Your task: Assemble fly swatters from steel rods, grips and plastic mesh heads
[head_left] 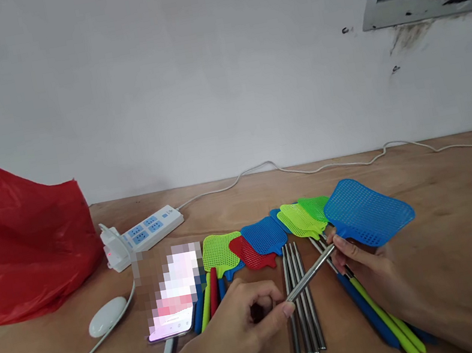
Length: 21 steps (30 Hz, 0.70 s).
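On my feed the blue mesh plastic swatter head [367, 211] shows a fine grid of small holes, and the slim silver metal rod [311, 276] is plain and shiny. The same grid covers the yellow-green mesh head [219, 251], the red mesh head [249, 253], the mid-blue mesh head [265, 236] and the lime mesh heads [301, 218]. I read the loose metal rods [301, 299] as silver and the long plastic handles [379, 315] as blue and yellow-green. The crinkled plastic bag [25, 250] is solid red. The white power strip [145, 232] has pale blue socket panels. The plywood tabletop [460, 258] is light brown and the painted wall [155, 81] is off-white with dark specks.
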### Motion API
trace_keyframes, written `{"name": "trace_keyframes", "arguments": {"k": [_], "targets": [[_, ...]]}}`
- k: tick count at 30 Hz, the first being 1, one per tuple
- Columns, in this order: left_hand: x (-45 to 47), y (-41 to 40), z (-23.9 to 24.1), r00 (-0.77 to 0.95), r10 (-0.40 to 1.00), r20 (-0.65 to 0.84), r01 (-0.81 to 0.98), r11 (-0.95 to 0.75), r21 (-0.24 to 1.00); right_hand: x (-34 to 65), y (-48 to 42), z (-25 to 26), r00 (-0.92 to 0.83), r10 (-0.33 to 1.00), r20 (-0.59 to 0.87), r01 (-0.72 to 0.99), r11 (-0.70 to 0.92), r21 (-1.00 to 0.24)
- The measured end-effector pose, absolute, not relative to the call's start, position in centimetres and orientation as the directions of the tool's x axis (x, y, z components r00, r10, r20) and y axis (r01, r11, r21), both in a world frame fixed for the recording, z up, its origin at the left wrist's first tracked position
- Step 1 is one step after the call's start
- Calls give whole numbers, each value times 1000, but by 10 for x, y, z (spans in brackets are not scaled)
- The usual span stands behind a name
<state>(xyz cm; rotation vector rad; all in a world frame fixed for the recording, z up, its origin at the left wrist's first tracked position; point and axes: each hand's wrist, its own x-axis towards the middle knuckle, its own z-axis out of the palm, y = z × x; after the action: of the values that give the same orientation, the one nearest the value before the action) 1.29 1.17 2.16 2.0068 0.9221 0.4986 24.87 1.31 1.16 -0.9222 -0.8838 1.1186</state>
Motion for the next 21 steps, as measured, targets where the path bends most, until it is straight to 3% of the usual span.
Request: {"name": "trace_keyframes", "arguments": {"k": [4, 9, 14, 21], "targets": [[13, 12, 22, 644, 765, -19, 476, -381, 793, 253, 16, 7, 188, 982, -6, -428, 77, -900], [9, 10, 17, 628, 771, 105, 546, -533, 647, 263, 20, 4, 90, 985, -145, -563, -70, -823], [5, 11, 11, 628, 764, 150, 545, -569, 615, 267, 24, 3, 200, 971, -130, -555, 3, -832], [6, 12, 20, 687, 726, 19, 579, -563, 590, 263, 24, 8, 211, 975, -76, -461, 31, -887]]}}
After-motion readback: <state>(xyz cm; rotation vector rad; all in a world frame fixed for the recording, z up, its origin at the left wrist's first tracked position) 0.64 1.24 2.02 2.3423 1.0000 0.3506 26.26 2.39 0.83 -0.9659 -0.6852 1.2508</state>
